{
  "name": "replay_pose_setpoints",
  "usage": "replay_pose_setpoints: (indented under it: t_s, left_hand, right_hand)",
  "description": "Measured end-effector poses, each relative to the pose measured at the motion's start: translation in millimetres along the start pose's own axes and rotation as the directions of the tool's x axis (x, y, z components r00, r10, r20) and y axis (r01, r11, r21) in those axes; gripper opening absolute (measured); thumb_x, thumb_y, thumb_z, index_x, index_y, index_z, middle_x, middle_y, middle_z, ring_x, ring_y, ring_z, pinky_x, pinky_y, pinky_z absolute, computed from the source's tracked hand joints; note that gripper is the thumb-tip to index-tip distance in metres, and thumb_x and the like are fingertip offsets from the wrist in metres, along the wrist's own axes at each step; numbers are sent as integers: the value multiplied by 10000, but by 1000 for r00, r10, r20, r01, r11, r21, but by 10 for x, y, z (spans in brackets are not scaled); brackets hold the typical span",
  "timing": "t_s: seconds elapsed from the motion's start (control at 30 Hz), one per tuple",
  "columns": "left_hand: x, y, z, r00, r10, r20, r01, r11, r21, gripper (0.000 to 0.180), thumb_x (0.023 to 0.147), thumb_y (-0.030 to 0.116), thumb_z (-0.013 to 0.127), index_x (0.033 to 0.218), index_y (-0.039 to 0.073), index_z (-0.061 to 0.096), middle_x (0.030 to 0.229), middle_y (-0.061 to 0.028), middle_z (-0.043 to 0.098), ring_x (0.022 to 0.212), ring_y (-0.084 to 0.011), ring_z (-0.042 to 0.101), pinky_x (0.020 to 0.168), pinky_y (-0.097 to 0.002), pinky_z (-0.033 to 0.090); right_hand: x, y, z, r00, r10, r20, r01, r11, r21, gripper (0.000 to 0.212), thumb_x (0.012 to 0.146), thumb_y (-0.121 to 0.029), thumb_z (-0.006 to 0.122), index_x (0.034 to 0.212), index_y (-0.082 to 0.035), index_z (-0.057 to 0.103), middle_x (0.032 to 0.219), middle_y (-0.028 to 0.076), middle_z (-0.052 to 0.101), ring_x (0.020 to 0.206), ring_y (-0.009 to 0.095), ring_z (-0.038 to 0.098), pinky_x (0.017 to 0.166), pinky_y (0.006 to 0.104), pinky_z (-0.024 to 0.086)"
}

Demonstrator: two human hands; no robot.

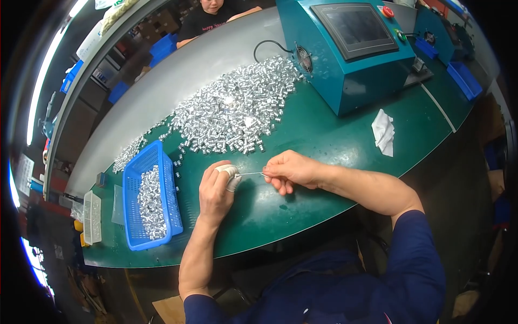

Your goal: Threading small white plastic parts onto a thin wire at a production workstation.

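My left hand (215,190) is closed, with white coverings on some of its fingers; whatever small thing it may grip is hidden between them. Between the two hands runs a thin, straight, light-coloured rod (250,173), its left end meeting the left fingertips. The fingers of my right hand (291,169) pinch the rod's other end, while the lower fingers curl loosely. Just beyond both hands lies a large heap of small shiny metal cylindrical pieces (232,108). Left of my left hand stands a blue plastic basket (129,216) with more such pieces in it.
A teal machine (345,75) with a dark screen and red button stands at the back right of the green table (302,208). A crumpled white cloth (383,132) lies before it. A white basket (93,218) is at far left. Another person (211,19) sits opposite.
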State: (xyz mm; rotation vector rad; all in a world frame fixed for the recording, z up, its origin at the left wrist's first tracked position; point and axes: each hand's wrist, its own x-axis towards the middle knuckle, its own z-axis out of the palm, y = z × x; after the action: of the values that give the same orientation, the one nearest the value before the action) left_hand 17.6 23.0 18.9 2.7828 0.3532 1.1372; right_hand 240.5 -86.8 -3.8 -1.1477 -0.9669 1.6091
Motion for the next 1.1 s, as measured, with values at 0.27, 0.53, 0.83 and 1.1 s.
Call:
replay_pose_setpoints:
  t_s: [0.27,0.53,0.83,1.1]
  left_hand:
    - [-37,-8,-1,989,-135,68,142,982,-123,202,782,-24,764,940,11,642,944,-149,683,964,-324,683,811,-392,534]
    - [-7,22,-5,974,-212,76,223,959,-177,199,791,-22,760,947,14,643,951,-143,682,978,-326,684,816,-393,536]
    - [-38,-78,-69,999,-30,37,30,1000,-3,214,791,-10,763,965,17,641,953,-128,681,980,-333,679,829,-398,539]
    - [-105,-376,-196,897,-441,-26,429,884,-186,174,861,-2,717,1033,-14,689,1027,-118,705,998,-225,664,918,-321,494]
  right_hand:
    - [-14,33,78,582,-809,87,564,324,-759,144,914,-166,719,970,-35,694,827,115,682,723,300,671,631,380,525]
    - [-51,33,86,549,-824,139,546,227,-806,158,949,-182,686,925,-27,691,776,101,682,644,259,674,581,372,522]
    - [-92,-96,89,983,-80,-164,56,987,-148,345,1017,-287,600,798,-25,646,640,-2,593,511,80,565,468,229,442]
    - [-120,-192,-11,822,-466,-328,398,881,-254,288,1009,-194,597,822,19,647,640,31,619,531,88,585,497,249,481]
